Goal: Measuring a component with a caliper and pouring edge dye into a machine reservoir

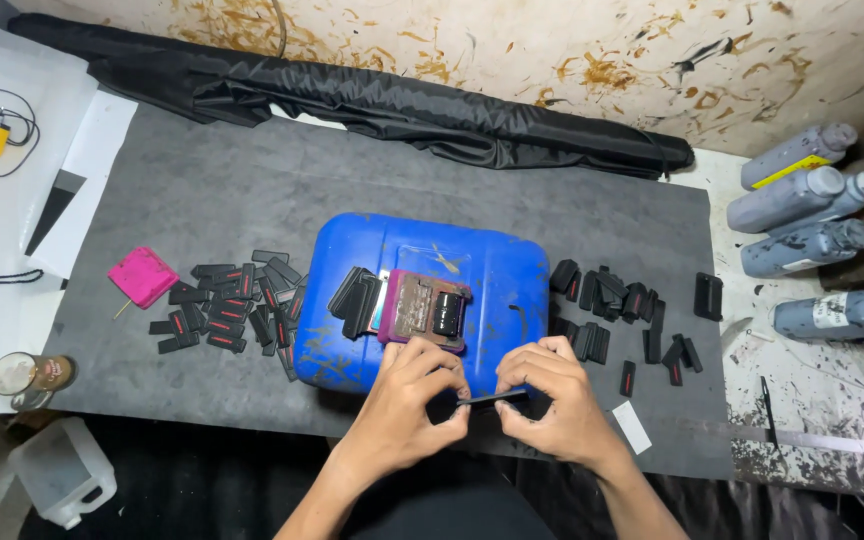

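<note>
My left hand (414, 395) and my right hand (552, 395) together pinch a thin flat black piece (492, 399) by its two ends, held level at the near edge of a blue plastic canister (492, 265) lying on its side. On top of the canister sits a purple ink pad block (422, 310) with a black piece on it, and a short row of black pieces (355, 300) leans against its left side.
A heap of black pieces with red marks (227, 310) lies left of the canister; plain black pieces (617, 310) lie to its right. A pink block (142, 277) is at far left, grey bottles (802, 215) at right, a black cloth roll (402, 105) behind, a plastic jug (62, 470) near left.
</note>
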